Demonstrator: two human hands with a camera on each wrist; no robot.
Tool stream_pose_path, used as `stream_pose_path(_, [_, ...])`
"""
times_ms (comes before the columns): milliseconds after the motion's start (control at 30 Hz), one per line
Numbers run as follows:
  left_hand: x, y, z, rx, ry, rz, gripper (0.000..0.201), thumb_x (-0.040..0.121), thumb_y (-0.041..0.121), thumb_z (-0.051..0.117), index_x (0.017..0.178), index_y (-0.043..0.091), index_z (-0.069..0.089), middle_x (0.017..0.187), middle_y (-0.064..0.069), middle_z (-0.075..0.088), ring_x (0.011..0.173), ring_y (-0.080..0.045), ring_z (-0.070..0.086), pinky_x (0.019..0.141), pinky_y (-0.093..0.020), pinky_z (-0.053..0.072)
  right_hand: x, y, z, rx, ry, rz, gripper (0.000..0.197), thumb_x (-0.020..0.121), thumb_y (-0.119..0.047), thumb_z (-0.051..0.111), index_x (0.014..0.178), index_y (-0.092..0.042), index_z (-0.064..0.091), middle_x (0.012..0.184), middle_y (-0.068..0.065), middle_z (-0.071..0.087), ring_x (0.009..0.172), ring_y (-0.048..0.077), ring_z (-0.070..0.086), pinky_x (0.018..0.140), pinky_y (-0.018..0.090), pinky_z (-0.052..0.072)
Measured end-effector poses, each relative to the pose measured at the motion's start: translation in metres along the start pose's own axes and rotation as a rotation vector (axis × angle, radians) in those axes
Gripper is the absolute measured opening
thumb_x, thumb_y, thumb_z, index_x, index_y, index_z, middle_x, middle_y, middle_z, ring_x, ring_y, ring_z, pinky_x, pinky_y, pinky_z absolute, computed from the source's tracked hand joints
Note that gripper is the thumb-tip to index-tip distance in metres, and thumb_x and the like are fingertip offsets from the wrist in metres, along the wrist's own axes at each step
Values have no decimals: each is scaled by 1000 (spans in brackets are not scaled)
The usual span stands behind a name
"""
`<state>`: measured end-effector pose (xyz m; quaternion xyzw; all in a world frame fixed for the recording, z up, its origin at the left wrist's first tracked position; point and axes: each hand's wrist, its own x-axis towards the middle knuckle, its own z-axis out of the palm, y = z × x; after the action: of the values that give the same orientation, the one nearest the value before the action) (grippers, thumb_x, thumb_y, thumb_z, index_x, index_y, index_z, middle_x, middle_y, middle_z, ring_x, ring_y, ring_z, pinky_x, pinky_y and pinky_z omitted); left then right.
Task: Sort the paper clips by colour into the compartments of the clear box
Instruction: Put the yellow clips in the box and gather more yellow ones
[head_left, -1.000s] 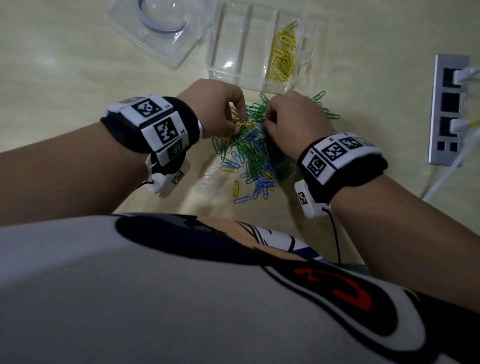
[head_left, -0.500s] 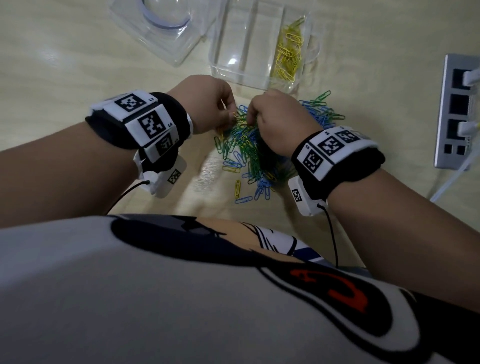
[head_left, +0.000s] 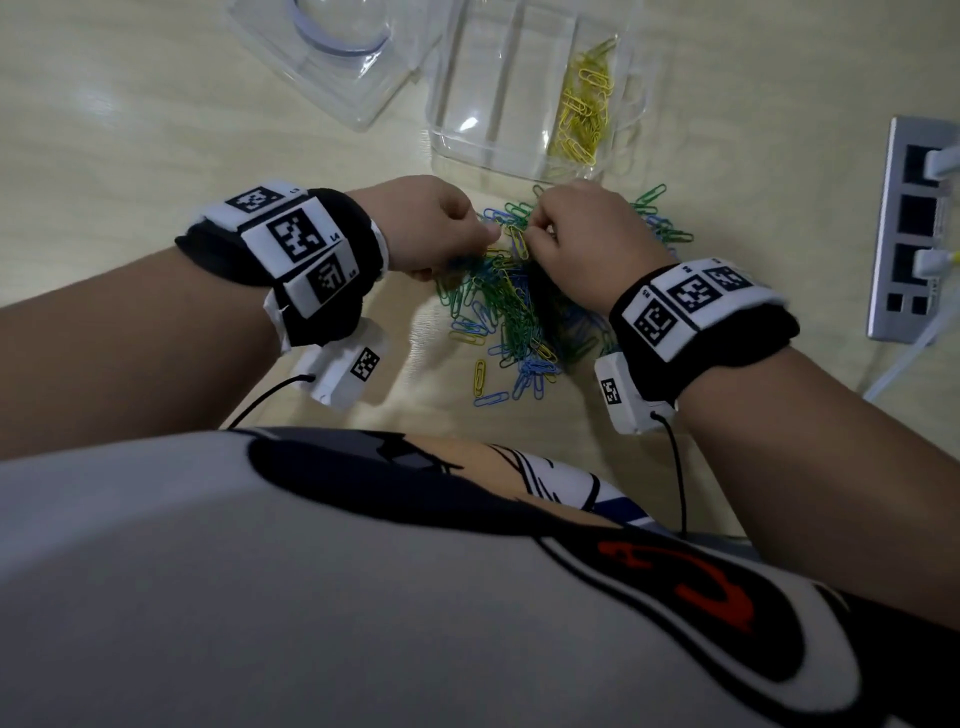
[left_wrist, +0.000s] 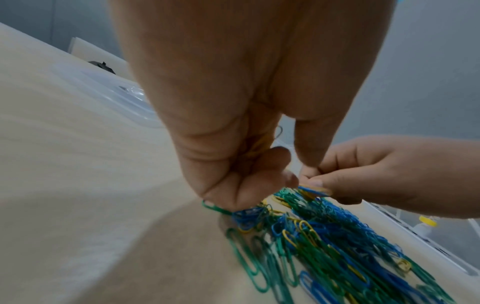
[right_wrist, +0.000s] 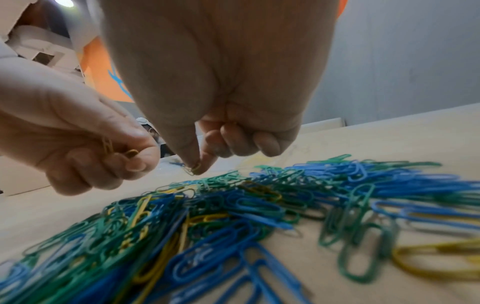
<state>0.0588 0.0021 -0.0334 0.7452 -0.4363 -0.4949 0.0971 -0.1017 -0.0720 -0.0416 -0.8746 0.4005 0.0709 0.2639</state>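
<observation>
While right hand (right_wrist: 207, 115) pinched yellow clip (right_wrist: 194, 167) off pile (head_left: 511, 306), left hand (right_wrist: 78, 144) clutched few yellow clips (right_wrist: 107, 145). Clear box (head_left: 467, 140) just beyond had only yellows in right-hand compartment. Greens and blues all unsorted tbh, so early days.

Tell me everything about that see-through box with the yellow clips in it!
The clear plastic box is rectangular, open on top, and sits upright on the pale wooden table, just beyond the pile of mixed clips. Thin walls divide it into long compartments. Only the rightmost holds yellow paper clips; the others look empty. Neither hand touches it.
</observation>
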Motion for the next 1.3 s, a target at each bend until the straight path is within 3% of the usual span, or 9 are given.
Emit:
stream_pose_path(167, [2,1,2,-246,-21,-11,23,98,19,49,79,12,61,68,-6,58,49,-9,58,55,-24,54,-6,3,-4,-4,3,40,21,96,-20,44,99,-11,62,98,5,49,86,21,46,75,27,31])
stream_pose_path(267, [1,7,4,-350,-43,-41,34,101,28,41,77,12,58,64,-3,54,47,-10,56,49,-22,49,-8,5,-7,3,52,47,22,96,-24,48,103,-13,66,105,5,55,96,23,52,77,26,31])
stream_pose_path(400, [0,13,4,-433,-83,-82,44,102,41,33,83,11,59,65,-5,53,54,-16,59,54,-25,48,-11,6,-13,51,112,70,19,93,-29,55,95,-16,68,92,-2,50,87,15,47,78,27,35])
stream_pose_path(533, [1,13,7,-374,-79,-21,27,99,27,47,100,6,64,66,-5,51,52,-16,55,50,-24,50,-13,5,-13,139,106,71,16,91,-29,53,89,-17,64,73,-12,43,82,13,45,72,26,32])
stream_pose_path(667, [0,15,9,-347,-66,36,22,97,21,51,109,8,64,64,-5,51,53,-16,53,49,-22,49,-14,2,-14,214,101,67,16,92,-27,51,89,-17,64,77,-7,50,80,14,48,70,26,33])
stream_pose_path(800, [-1,20,6,-507,-95,-31,43,102,39,36,99,5,63,69,-7,55,56,-18,61,49,-23,50,-16,1,-16,284,76,78,14,92,-27,51,88,-19,62,72,-11,50,74,11,49,69,26,35])
stream_pose_path(933, [-3,24,6,-672,-160,-130,65,98,58,23,95,4,59,72,-11,59,61,-24,66,63,-35,58,-20,-13,-23,244,44,-29,8,88,-26,54,82,-25,60,68,-12,46,72,10,45,63,25,31])
stream_pose_path(1067, [-5,24,10,-724,-205,-144,67,97,60,23,87,4,60,70,-12,60,55,-22,63,73,-42,58,-21,-31,-21,92,-25,-98,15,85,-24,56,97,-18,63,83,-3,55,85,18,53,69,27,35])
stream_pose_path(1300, [-2,20,11,-781,-143,-145,52,100,49,30,92,8,60,73,-8,63,57,-24,62,55,-33,57,-24,-41,-22,71,-42,-171,31,86,-27,56,116,-19,57,104,0,63,96,20,56,78,31,44])
